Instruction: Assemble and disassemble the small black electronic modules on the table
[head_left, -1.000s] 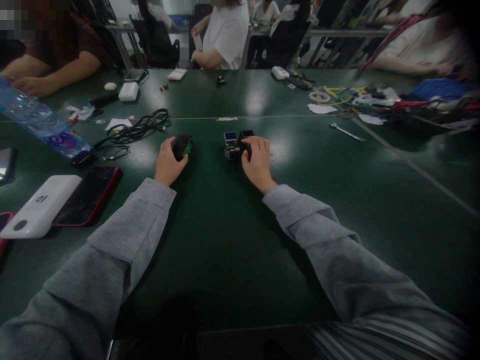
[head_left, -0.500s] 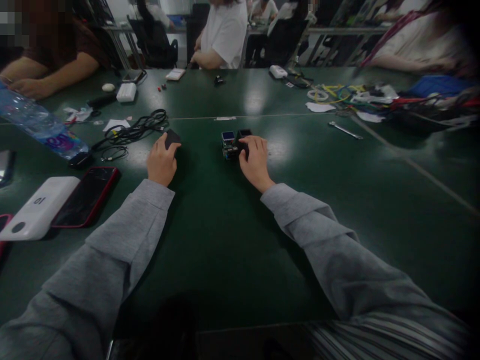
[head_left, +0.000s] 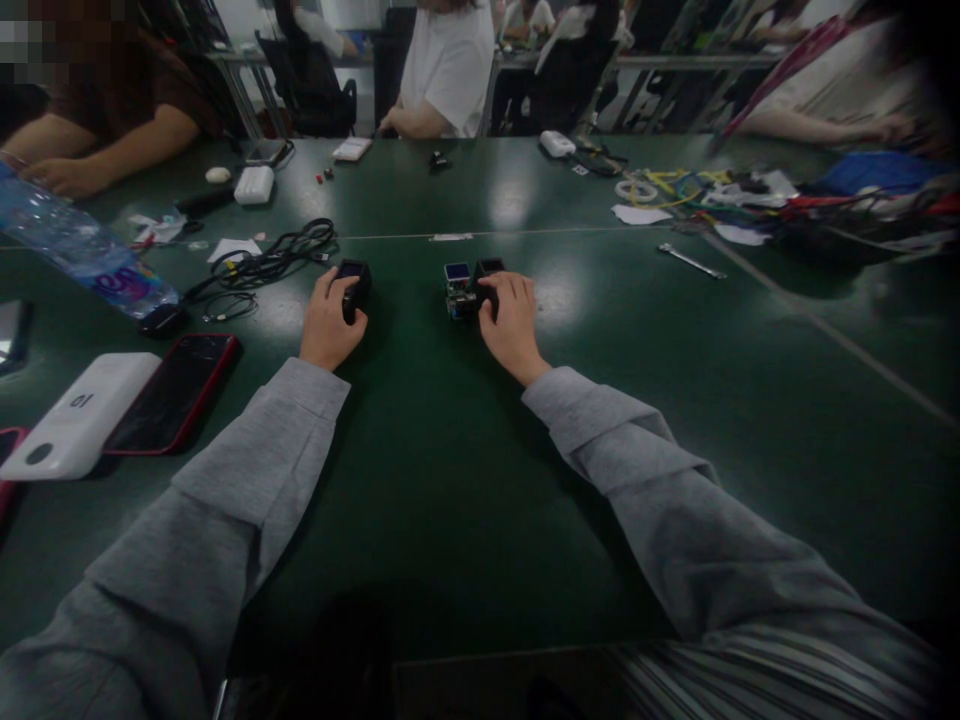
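My left hand (head_left: 330, 322) is closed around a small black box-shaped piece (head_left: 355, 284), which looks hollow on top and rests on or just above the green table (head_left: 435, 460). My right hand (head_left: 511, 322) grips another black box-shaped piece (head_left: 491, 268), its fingers over the top and near side. Directly left of that piece, touching or almost touching it, stands a small circuit board assembly (head_left: 460, 292) with a little screen on top. The lower parts of both black pieces are hidden by my fingers.
On the left lie a red-edged phone (head_left: 172, 395), a white power bank (head_left: 82, 415), black cables (head_left: 277, 255) and a tilted water bottle (head_left: 90, 255). A wrench (head_left: 691, 261) and a heap of wires (head_left: 787, 195) lie to the right. Several people sit beyond the table.
My left hand has turned the black piece so that its hollow top now shows, and has shifted slightly right. My right hand and the circuit board assembly have stayed in place.
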